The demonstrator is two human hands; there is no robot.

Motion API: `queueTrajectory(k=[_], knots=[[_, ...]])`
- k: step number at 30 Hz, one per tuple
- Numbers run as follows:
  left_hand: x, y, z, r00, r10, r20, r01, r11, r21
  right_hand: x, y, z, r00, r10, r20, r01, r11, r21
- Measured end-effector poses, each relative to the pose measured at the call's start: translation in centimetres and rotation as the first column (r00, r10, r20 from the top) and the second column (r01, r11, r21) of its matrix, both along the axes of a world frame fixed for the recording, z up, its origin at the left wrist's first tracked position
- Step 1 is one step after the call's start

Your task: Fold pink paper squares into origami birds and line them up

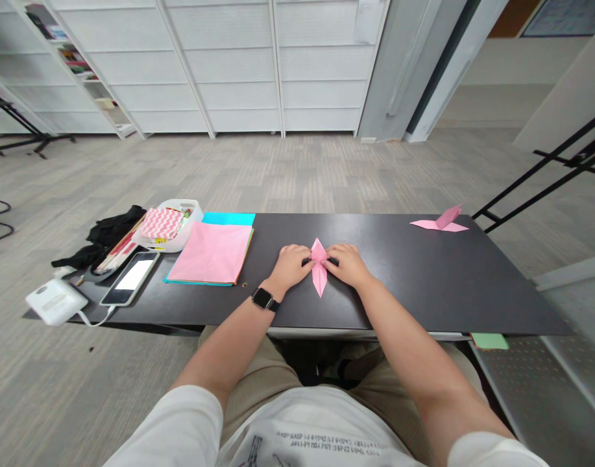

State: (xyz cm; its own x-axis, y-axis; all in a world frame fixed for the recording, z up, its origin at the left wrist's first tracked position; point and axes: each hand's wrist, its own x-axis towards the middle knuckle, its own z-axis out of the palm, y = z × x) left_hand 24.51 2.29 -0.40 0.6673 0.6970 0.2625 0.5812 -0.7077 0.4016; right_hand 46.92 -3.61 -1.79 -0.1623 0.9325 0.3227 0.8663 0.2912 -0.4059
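A pink folded paper [319, 280], long and pointed at both ends, lies on the dark table in front of me. My left hand [293, 264] pinches its left side near the middle, fingers curled. From the other side my right hand [346, 263] grips the paper's right edge, thumb close to the left thumb. The fingertips cover part of the paper's middle. To the left lies a stack of coloured paper [212, 253] with a pink sheet on top and blue beneath. A finished-looking pink origami piece [440, 222] with a raised wing rests at the far right.
A white basket [193, 217] with a pink zigzag-patterned packet stands at the left, by a black cloth [115, 227]. A phone [130, 279] is cabled to a white power bank [57, 301] at the table's left end. A green paper [489, 340] sticks out under the front right edge.
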Motion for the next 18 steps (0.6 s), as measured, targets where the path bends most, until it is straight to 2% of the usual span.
queueTrajectory(k=[9,18], knots=[[0.8,0.01,-0.37,0.992,0.117,0.037,-0.116,0.993,-0.025,-0.35,0.33,-0.54,0.997,-0.082,-0.005,0.082,0.996,0.022],[1.12,-0.05,-0.48,0.982,0.174,0.079,-0.171,0.984,-0.045,-0.55,0.23,-0.76,0.983,-0.182,-0.015,0.183,0.982,0.05]])
